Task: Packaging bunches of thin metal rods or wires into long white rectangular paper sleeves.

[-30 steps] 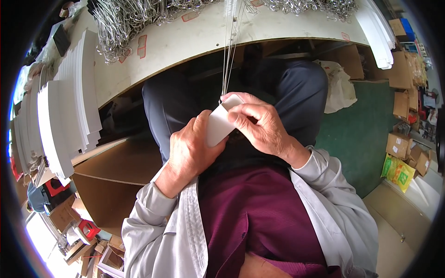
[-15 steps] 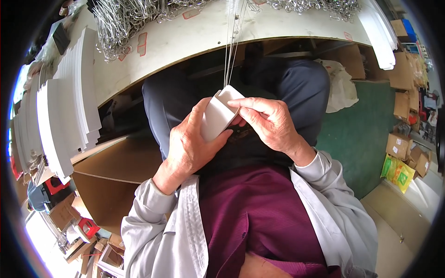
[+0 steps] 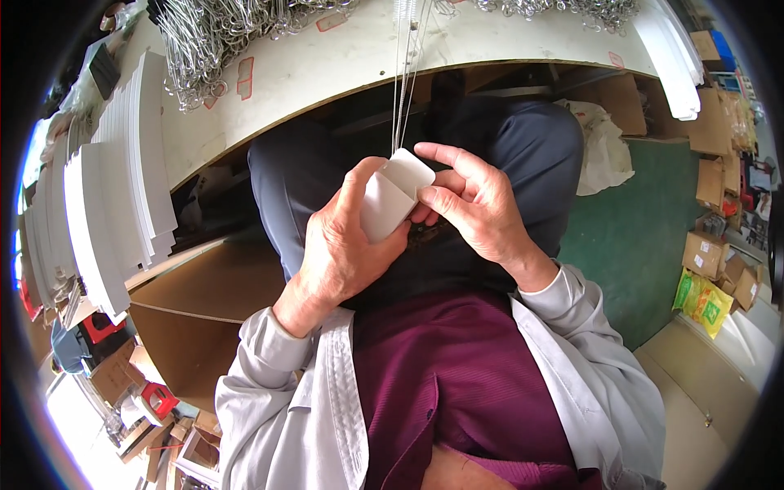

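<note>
A small white carton (image 3: 382, 206) is tilted above my lap, with its upper end open and a rounded flap standing up. My left hand (image 3: 341, 249) wraps around its left side, thumb along the near face. At the carton's right edge, my right hand (image 3: 483, 212) pinches the wall between thumb and bent fingers, its index finger stretched out past the flap. Thin metal wires (image 3: 400, 110) run from the worktable down to behind the flap; whether they enter the carton is hidden.
Bundles of looped metal wire pieces (image 3: 204, 49) lie on the white worktable (image 3: 302, 69). Flat white cartons (image 3: 102, 220) are stacked at the left, more (image 3: 674, 73) at the right. A big open cardboard box (image 3: 196, 302) stands left of my legs; a plastic bag (image 3: 604, 151) lies right.
My right index finger has lifted off the flap and stretched forward, while the thumb has moved to the carton's right edge. The flap now shows more fully. The left hand keeps its hold.
</note>
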A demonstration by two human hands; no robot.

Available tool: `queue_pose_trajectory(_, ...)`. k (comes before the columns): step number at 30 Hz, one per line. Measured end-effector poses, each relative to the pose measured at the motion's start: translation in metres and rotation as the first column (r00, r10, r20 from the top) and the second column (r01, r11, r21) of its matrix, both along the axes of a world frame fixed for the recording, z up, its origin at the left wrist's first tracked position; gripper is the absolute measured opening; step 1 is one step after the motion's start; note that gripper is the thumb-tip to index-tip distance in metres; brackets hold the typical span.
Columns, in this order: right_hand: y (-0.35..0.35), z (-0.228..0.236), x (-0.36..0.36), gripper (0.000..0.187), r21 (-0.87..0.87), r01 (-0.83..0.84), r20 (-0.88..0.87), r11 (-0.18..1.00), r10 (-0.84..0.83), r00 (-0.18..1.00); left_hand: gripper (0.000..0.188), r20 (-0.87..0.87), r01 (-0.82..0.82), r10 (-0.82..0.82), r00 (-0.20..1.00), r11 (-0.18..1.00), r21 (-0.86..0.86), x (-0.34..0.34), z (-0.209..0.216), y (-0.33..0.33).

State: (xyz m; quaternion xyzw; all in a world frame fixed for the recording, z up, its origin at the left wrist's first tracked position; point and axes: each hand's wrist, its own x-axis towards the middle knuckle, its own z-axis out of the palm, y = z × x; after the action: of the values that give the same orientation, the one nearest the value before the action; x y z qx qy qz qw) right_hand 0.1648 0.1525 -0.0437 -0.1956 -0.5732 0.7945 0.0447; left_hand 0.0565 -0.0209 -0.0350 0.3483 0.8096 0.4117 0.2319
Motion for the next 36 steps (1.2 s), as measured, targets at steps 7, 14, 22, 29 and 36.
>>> queue_pose_trajectory(7, 0.001, 0.002, -0.002, 0.029, 0.100, -0.052, 0.037, 0.994, 0.049, 0.998, 0.071, -0.047, -0.004, 0.005, 0.999, 1.000, 0.026, 0.005, -0.007, 0.003)
queue_pose_trajectory(14, -0.005, 0.003, -0.004, 0.026, 0.368, -0.022, -0.009, 0.930, 0.027, 1.000, 0.071, -0.125, -0.030, 0.040, 0.991, 0.996, 0.078, 0.008, -0.009, 0.002)
queue_pose_trajectory(22, -0.009, -0.007, -0.003, 0.030, 0.581, 0.039, -0.101, 0.813, 0.024, 0.995, 0.070, -0.116, -0.042, 0.050, 0.992, 0.996, 0.075, 0.010, -0.010, 0.000)
queue_pose_trajectory(29, -0.011, -0.006, -0.001, 0.024, 0.581, 0.063, -0.121, 0.811, 0.009, 0.993, 0.066, -0.133, 0.019, -0.013, 0.991, 0.999, 0.043, 0.010, -0.011, 0.001)
queue_pose_trajectory(36, -0.012, 0.003, -0.003, 0.021, 0.511, 0.024, -0.091, 0.859, 0.027, 0.995, 0.066, -0.140, 0.022, -0.012, 0.990, 0.997, 0.075, 0.010, -0.009, 0.001)
